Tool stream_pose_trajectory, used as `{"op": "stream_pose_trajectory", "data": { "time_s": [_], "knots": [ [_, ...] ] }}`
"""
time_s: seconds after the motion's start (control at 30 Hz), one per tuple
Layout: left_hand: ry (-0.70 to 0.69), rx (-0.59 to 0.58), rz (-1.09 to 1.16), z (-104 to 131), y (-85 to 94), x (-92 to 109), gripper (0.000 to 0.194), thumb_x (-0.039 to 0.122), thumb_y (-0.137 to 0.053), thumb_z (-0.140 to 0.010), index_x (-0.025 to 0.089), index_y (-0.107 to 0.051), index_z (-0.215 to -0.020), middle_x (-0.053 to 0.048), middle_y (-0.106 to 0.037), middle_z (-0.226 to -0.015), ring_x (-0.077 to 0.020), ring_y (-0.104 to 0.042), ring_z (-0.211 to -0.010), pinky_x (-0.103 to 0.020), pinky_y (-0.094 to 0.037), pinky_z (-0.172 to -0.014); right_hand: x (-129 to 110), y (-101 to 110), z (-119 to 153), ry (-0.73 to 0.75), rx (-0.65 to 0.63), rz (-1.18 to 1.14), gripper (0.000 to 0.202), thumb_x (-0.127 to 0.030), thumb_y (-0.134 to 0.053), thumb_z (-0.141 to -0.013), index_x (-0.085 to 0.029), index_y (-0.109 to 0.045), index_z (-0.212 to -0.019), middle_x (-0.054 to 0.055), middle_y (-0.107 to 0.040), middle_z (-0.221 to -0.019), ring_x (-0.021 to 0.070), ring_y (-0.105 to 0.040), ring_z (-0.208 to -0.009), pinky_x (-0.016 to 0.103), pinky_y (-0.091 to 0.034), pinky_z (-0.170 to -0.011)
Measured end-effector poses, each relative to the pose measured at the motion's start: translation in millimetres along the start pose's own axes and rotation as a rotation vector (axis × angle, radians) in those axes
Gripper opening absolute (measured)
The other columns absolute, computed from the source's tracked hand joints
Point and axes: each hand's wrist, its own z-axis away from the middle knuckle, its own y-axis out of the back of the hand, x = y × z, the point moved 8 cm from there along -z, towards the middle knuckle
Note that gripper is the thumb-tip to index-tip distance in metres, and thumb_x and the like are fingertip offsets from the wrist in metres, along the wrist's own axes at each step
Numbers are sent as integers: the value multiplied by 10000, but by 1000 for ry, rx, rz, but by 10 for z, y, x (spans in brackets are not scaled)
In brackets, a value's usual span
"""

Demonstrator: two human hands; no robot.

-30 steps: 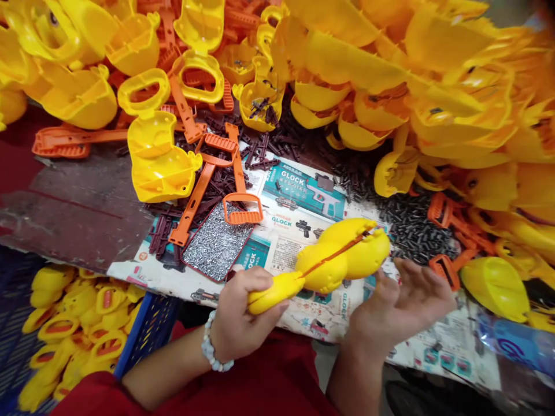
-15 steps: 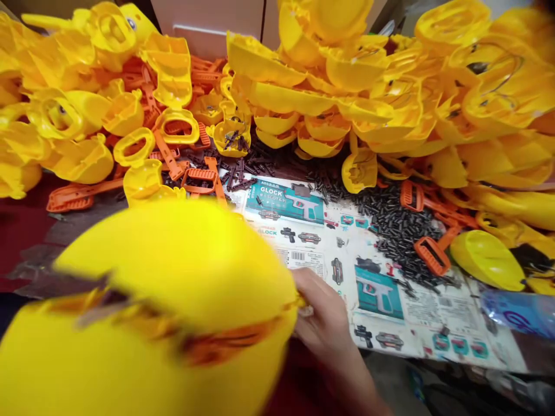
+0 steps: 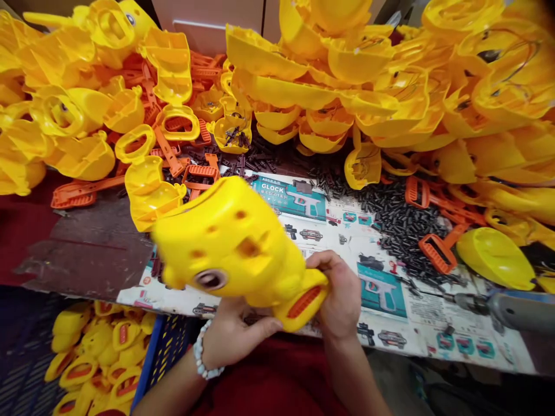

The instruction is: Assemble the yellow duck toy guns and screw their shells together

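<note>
Head view: a yellow duck-shaped toy (image 3: 234,242) is at the centre. The right hand (image 3: 338,294) grips its handle end at four o'clock; the left hand (image 3: 240,332) supports its underside, thumb extended. A blue crate (image 3: 150,358) sits at seven o'clock.

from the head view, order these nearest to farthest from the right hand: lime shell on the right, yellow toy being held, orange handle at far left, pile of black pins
From the right hand:
1. yellow toy, in its grip
2. black pins, ahead, rightward
3. lime shell, farther right
4. orange handle, far left
</note>
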Motion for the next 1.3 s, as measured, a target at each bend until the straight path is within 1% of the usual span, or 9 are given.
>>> {"op": "stream_pose_trajectory", "data": {
  "time_s": [0.17, 0.27, 0.47, 0.6, 0.7, 0.8, 1.0, 1.17, 1.3],
  "knots": [
    [-37, 104, 227, -80, 402, 133, 502, 563, -535, -840, 241, -572, -1223, -83, -620, -1237, -296, -564, -1152, -395, -481, -943, 252, 673, -28, -166, 95, 247, 409, -428, -546, -907, -135, -539, -622, 13, -507, -569, 105, -432, -442, 173, -332, -388],
    [-37, -85, 107, -171, 309, 261, 833, 642, -629, -719, 252, -359, -1404, -107, -418, -1439, -337, -409, -1302, -442, -369, -1063, 366, 871, -57, -232, 7, 406, 401, -454, -618, -812, -130, -582, -578, 27, -530, -542, 117, -451, -425, 179, -338, -375],
    [-61, -138, -148, -247, 108, 294, 682, 417, -657, -771, 237, -365, -1360, -118, -444, -1377, -314, -431, -1269, -454, -348, -1075, 333, 1078, -122, -178, 196, 649, 508, -509, -393, -925, -155, -521, -585, 31, -475, -498, 167, -442, -432, 262, -352, -423],
    [-6, -229, -6, -261, 34, 230, 587, 375, -616, -809, 234, -356, -1316, -123, -487, -1291, -283, -506, -1187, -406, -452, -979, -172, 700, -128, 104, 166, 851, 341, -463, -515, -901, -134, -602, -892, 105, -585, -895, 282, -539, -865, 393, -403, -811],
    [36, -223, 94, -301, 21, 197, 515, 394, -603, -821, 225, -404, -1264, -120, -516, -1243, -275, -519, -1172, -381, -472, -958, -447, -71, -12, 418, -344, 837, 500, -521, -492, -936, -98, -483, -1202, 157, -466, -1246, 335, -455, -1121, 460, -343, -936],
    [77, -187, 183, -330, 6, 150, 500, 450, -583, -831, 234, -422, -1252, -113, -524, -1253, -269, -524, -1175, -365, -482, -951, -477, -400, 77, 477, -530, 813, 489, -506, -448, -974, -102, -429, -1248, 147, -448, -1277, 308, -462, -1126, 461, -337, -925],
    [13, -217, 147, -287, 46, 183, 393, 311, -505, -890, 259, -466, -1278, -70, -444, -1401, -260, -444, -1281, -390, -407, -1054, -404, -297, -1, 413, -497, 708, 540, -502, -587, -872, -138, -437, -1242, 113, -493, -1228, 294, -477, -1058, 416, -393, -881],
    [-21, -297, -141, -226, 97, 232, 613, 162, -580, -821, 257, -372, -1390, -104, -364, -1470, -284, -387, -1334, -371, -527, -929, -388, -269, -66, 316, -554, 634, 630, -455, -681, -746, -144, -444, -1241, 84, -515, -1187, 265, -482, -1009, 365, -417, -838],
    [-180, -232, -445, -266, 75, 336, 451, 152, -678, -739, 192, -588, -1179, -145, -503, -1365, -286, -467, -1276, -416, -465, -1003, -363, -289, -49, 304, -578, 623, 656, -466, -701, -721, -151, -442, -1236, 66, -512, -1200, 256, -482, -1017, 362, -412, -855]
  ]
}}
